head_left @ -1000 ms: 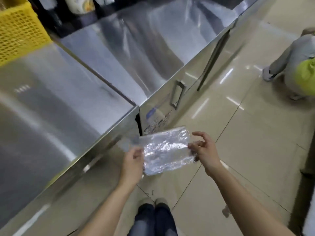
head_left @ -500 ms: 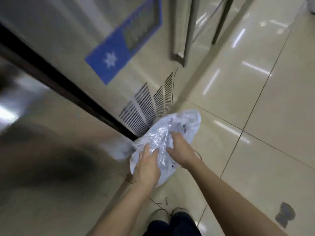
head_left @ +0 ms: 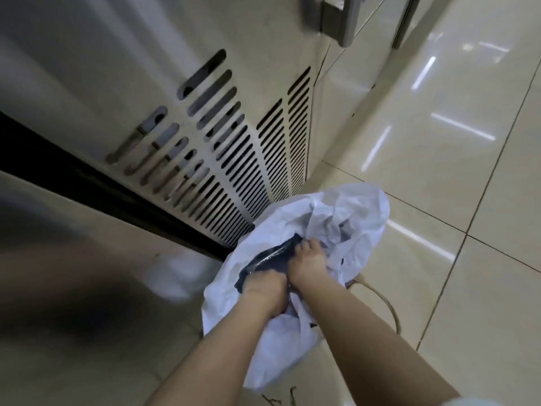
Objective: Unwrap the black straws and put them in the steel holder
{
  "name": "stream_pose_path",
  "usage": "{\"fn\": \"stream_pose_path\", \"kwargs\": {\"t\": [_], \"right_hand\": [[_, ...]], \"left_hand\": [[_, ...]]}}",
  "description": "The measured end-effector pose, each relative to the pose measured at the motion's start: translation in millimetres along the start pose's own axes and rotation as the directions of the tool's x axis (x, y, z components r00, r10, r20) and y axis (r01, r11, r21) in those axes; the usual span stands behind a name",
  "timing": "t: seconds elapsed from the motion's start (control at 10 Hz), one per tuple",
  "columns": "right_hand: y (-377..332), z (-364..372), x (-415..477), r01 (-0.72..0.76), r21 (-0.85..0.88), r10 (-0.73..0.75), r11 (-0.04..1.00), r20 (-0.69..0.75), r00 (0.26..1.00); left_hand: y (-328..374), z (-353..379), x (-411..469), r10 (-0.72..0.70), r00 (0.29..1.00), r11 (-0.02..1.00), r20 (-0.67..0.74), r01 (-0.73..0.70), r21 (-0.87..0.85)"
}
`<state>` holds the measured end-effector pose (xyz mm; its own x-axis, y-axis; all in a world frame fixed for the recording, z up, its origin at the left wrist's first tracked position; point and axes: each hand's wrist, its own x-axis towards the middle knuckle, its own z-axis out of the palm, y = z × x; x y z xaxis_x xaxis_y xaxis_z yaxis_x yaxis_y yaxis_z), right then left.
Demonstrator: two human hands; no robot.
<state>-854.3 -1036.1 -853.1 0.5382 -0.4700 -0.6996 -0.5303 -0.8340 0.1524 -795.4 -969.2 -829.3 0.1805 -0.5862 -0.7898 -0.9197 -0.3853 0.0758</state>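
A crumpled white plastic bag (head_left: 351,218) sits low on the floor against the steel cabinet. Both my hands are pushed into its mouth. My left hand (head_left: 266,291) is curled, its fingers hidden inside the bag. My right hand (head_left: 307,262) is right beside it, fingers bent over a dark glossy plastic packet (head_left: 272,256) that shows in the bag's opening. I cannot tell what the packet contains. No loose black straws and no steel holder are in view.
The cabinet's vented steel panel (head_left: 234,159) rises close on the left, with a door handle (head_left: 339,22) at the top. Glossy beige floor tiles (head_left: 439,142) spread to the right. A thin cord (head_left: 386,303) loops on the floor behind the bag.
I have bent down from the counter to the floor. The clear wrapper I held went into the white bag and is out of sight; both hands now sit deeper, on a dark packet.
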Motion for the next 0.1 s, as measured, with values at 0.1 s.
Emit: {"fn": "stream_pose_path", "kwargs": {"t": [0.1], "right_hand": [[10.3,-29.0,-28.0,0.079,0.108,-0.077,0.991,-0.021,0.997]], "left_hand": [[-9.5,-8.6,-21.8,0.080,0.969,0.996,-0.232,-0.070,0.054]]}}
